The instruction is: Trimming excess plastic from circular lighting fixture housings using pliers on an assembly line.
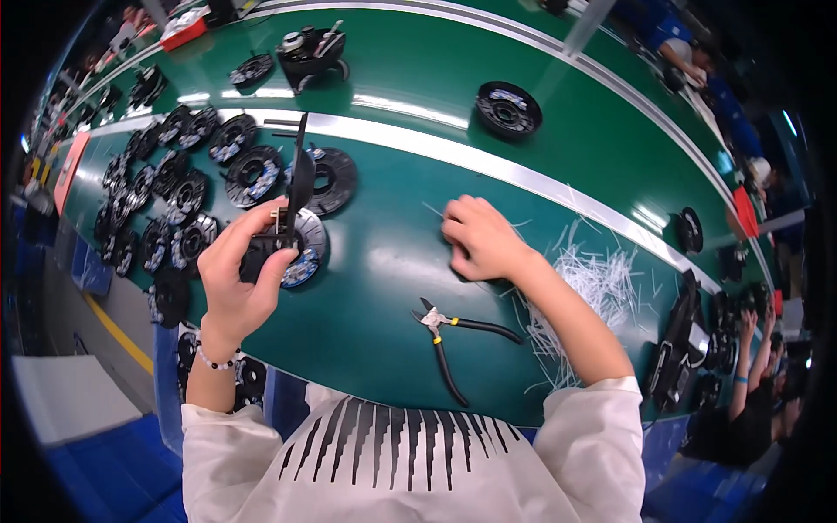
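Note:
My left hand (237, 270) grips a black round plastic part (301, 179), held up edge-on above the bench, with thin prongs at its top and a small brass-coloured fitting near my fingers. Behind it lie similar black discs (334, 181) with blue and white pieces on them. On the bench at the right, my right hand (482, 237) is closed with its fingers curled down; a thin whitish strip shows beside the fingertips, but what they hold is hidden. Diagonal cutters (438, 321) with black handles and yellow collars lie with spread handles, nearer me than the right hand.
Cut white plastic strips (597, 283) pile beside my right forearm. Several black disc assemblies (186, 196) crowd the bench's left. Beyond a metal rail, the green conveyor (418, 65) carries a round black housing (508, 111). A black appliance part (676, 349) stands far right; people work nearby.

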Demonstrator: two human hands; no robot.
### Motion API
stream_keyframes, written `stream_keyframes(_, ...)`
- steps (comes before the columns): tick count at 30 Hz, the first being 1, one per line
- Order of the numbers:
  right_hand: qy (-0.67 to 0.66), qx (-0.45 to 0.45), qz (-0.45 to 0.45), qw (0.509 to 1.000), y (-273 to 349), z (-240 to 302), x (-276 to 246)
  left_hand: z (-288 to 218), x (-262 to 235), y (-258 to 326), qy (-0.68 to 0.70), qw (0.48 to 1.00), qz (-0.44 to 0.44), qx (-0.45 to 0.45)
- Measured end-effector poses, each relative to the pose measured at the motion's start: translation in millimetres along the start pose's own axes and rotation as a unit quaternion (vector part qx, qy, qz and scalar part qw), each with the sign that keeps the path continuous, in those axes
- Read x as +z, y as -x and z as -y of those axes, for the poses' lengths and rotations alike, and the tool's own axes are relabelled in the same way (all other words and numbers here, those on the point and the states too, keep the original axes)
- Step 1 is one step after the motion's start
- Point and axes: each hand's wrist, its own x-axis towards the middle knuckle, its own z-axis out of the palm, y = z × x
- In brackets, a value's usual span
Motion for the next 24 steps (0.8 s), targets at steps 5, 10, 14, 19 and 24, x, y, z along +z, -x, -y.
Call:
stream_keyframes(5, 0.075, 0.166, 0.074, 0.981, 122.7, 15.8, -66.7, 6.4, 17.4, -6.1, 0.043, 0.998, 0.039, 0.014)
stream_keyframes(10, 0.109, 0.182, -0.027, 0.977, 147.0, 53.0, -111.3, -1.3, 40.7, -24.3, 0.05, 0.992, 0.089, 0.071)
stream_keyframes(14, 0.092, 0.044, -0.077, 0.992, 78.9, 36.6, -67.8, -16.6, 50.9, -29.5, 0.064, 0.989, 0.104, 0.081)
stream_keyframes(19, 0.172, 0.049, -0.056, 0.982, 12.2, 2.7, -8.4, -25.3, 56.7, -18.8, 0.047, 0.986, 0.115, 0.111)
stream_keyframes(24, 0.238, 0.246, -0.128, 0.931, 43.2, -58.0, -2.9, 5.1, 44.3, 4.8, 0.056, 0.995, 0.084, -0.009)
